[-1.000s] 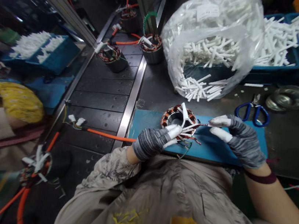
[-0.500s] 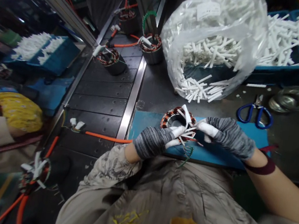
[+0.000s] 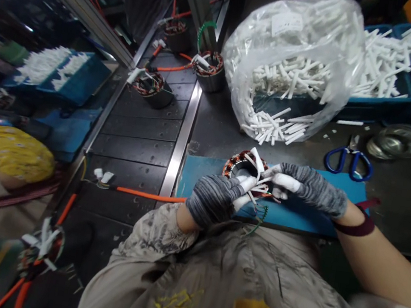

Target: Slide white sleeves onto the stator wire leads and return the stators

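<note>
While left hand [image 3: 214,200] and right hand [image 3: 295,184] pinch white sleeves [image 3: 261,187], likely light, wound ring [image 3: 231,165] looks heavy; best gripped by rim.

Blue-handled scissors [image 3: 351,151] lie near a shiny metal bowl [image 3: 409,143].

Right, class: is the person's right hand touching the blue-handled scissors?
Apart. The head view shows it: a strip of blue mat is visible between the right hand and the nearer handle of the scissors.
</note>
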`<state>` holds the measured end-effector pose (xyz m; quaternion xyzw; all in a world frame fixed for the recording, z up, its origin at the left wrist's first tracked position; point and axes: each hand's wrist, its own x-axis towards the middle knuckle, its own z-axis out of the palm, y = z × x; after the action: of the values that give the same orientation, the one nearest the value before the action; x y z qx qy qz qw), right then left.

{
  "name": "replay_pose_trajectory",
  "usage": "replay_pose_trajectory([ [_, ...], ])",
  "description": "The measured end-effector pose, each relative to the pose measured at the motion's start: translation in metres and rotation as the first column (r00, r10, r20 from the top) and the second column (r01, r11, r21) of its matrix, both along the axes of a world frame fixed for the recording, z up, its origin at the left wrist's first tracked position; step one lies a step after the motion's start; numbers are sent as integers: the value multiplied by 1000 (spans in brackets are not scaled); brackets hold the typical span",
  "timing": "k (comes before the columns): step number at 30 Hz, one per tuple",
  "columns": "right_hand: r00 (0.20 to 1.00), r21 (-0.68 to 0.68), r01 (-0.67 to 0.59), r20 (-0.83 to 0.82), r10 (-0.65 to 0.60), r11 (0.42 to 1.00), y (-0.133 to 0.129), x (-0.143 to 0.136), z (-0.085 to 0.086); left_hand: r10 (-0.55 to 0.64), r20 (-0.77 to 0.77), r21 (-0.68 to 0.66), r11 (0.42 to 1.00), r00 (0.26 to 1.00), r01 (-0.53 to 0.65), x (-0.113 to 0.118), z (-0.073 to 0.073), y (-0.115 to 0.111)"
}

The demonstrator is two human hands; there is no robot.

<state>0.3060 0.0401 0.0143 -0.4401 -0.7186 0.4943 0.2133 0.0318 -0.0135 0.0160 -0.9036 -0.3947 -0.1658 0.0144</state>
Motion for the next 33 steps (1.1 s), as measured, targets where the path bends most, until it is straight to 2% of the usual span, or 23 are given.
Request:
replay_pose_trajectory([
  [2,971,174,113,189,-146,978,18,11,-6,-12,81,108,994,997,3,14,10,-2],
  [3,927,272,182,272,-257,945,29,16,-11,-19,106,162,987,994,1,22,12,-2],
  [5,840,385,247,372,-395,889,52,22,-22,-38,82,251,968,996,16,41,8,0],
  [7,768,440,200,484,-419,875,72,22,-34,-80,19,317,946,997,70,55,-4,3],
  [9,730,466,148,544,-414,872,83,20,-44,-108,-14,336,936,994,106,63,-16,7],
  [12,723,501,117,549,-420,858,87,18,-54,-105,-14,265,959,994,105,65,-22,11],
  [15,729,535,127,521,-444,836,86,21,-58,-64,-35,129,989,997,68,70,-15,18],
  [18,755,565,179,446,-481,805,83,22,-54,-24,-39,36,999,999,25,81,-8,27],
  [22,787,608,335,240,-569,720,57,16,-35,-56,-11,-67,996,998,56,83,-4,31],
  [24,791,579,466,66,-608,669,28,12,-22,-72,36,-64,995,997,74,70,0,25],
  [25,769,509,583,-92,-633,634,10,11,-16,-79,82,-40,996,993,82,61,2,20],
  [27,717,298,697,-300,-629,653,-26,10,-5,-69,193,11,998,979,68,39,6,12],
  [28,737,231,673,-279,-615,702,-42,10,-1,-50,244,15,999,968,48,29,7,9],
  [30,802,186,595,-194,-565,782,-66,11,3,-17,304,-33,999,952,29,13,6,6],
  [33,863,182,505,-107,-493,844,-82,13,3,-51,303,-88,993,952,81,2,-1,7],
])
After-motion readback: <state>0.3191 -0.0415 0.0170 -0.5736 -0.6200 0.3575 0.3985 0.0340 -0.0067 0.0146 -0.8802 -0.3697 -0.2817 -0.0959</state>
